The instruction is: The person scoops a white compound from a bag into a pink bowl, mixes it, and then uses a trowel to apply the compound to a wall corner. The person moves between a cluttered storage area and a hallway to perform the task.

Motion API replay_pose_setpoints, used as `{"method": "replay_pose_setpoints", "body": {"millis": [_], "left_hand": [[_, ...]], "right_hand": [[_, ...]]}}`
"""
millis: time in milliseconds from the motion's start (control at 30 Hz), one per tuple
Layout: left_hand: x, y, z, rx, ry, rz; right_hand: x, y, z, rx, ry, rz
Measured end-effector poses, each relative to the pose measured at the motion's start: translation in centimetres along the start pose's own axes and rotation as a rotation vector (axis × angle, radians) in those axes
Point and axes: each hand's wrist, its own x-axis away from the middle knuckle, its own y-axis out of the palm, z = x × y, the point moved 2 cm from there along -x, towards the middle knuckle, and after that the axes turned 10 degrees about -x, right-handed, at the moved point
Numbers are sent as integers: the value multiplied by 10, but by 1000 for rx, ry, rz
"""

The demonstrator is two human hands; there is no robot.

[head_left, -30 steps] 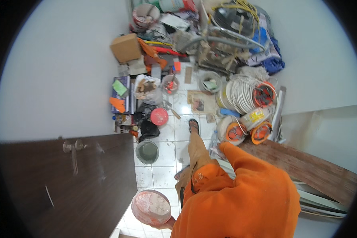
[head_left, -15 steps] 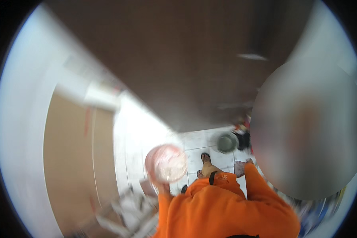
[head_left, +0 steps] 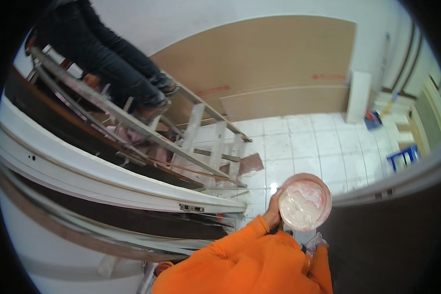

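My left hand (head_left: 273, 215) grips the side of a pink bucket (head_left: 323, 188) with pale, wet paste (head_left: 301, 208) inside. The bucket is held out in front of my body over the floor, its mouth facing up. Lower down at my side, my right hand (head_left: 322, 243) is closed on a flat, paste-smeared tool, which looks like a scraper (head_left: 310, 242); the bucket and my sleeve leave only part of it visible.
Left of me rises a white door frame (head_left: 132, 186). Beyond it a person in dark jeans (head_left: 112, 54) stands on a metal stepladder (head_left: 196, 125). Large brown boards (head_left: 279, 59) lean on the far wall. A blue dustpan (head_left: 373, 120) lies at the right; a dark door (head_left: 377, 235) stands close by.
My view has swung round: the ladder, the person on it and the doorway now show. The bucket stays in my left hand, and the flat tool stays in my right.
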Motion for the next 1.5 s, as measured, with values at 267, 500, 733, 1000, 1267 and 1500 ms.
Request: {"method": "replay_pose_setpoints", "body": {"millis": [267, 500, 733, 1000, 1267, 1500], "left_hand": [[-98, 33, 63, 54, 183, 75], [-252, 102, 145, -440, 279, -12], [-361, 212, 210, -376, 100, -189], [-471, 311, 182, -402, 89, -354], [-575, 447, 156, -624, 144, -475], [-666, 567, 123, -500, 115, -450]], "right_hand": [[-71, 79, -116, 49, 63, -179], [-103, 81, -246, 603, 142, -194], [-41, 86, -299, 311, 259, 145], [-79, 151, -233, 264, 592, 10], [-284, 92, -399, 215, 540, 42], [-510, -22, -588, 100, 390, 81]]}}
